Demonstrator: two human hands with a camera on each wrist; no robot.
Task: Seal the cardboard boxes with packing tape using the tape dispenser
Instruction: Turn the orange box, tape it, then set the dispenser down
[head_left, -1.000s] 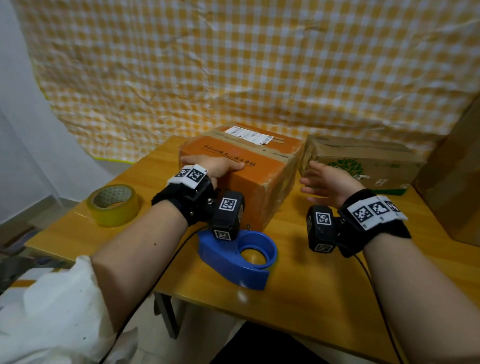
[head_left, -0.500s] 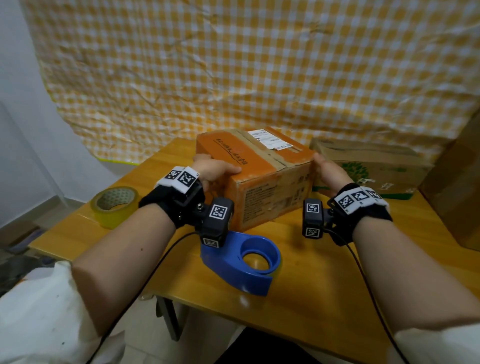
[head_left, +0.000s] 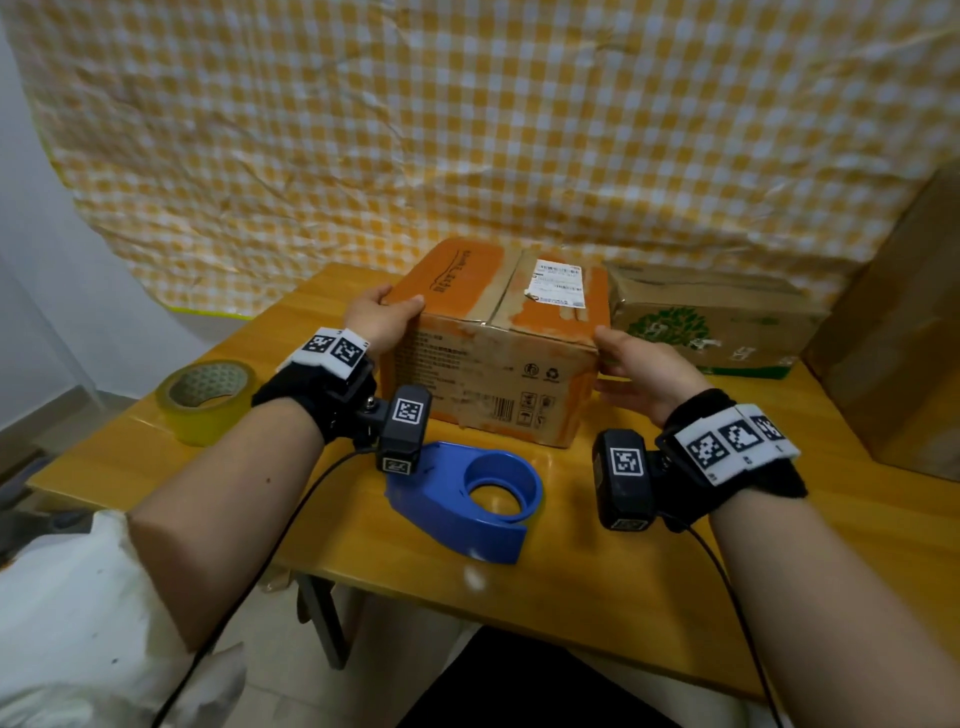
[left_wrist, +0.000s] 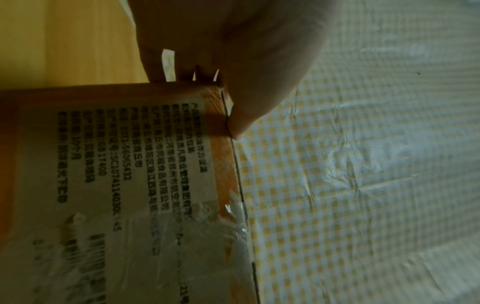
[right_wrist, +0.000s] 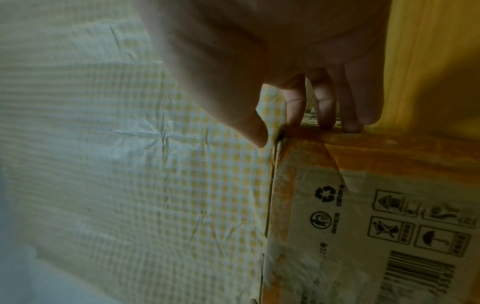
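Note:
An orange cardboard box (head_left: 488, 364) stands mid-table, its printed side facing me and a white label (head_left: 558, 283) on its closed top flaps. My left hand (head_left: 384, 317) grips its top left corner, thumb on the top and fingers down the left side; the left wrist view shows the thumb (left_wrist: 241, 115) on the box (left_wrist: 116, 164) edge. My right hand (head_left: 639, 369) is at the right near corner; its straight fingers (right_wrist: 324, 102) press the box (right_wrist: 363, 185) side, with the thumb beside the top edge. The blue tape dispenser (head_left: 467, 499) lies untouched on the table between my wrists.
A yellowish tape roll (head_left: 208, 400) lies at the table's left edge. A second box with a green tree print (head_left: 711, 322) sits behind the orange one at right. A large brown carton (head_left: 893, 338) stands far right. The wooden table (head_left: 597, 571) ends just below the dispenser.
My right hand has come onto the orange box. Both hands have turned it from a diagonal to square, printed side towards me. Dispenser and tape roll have stayed put.

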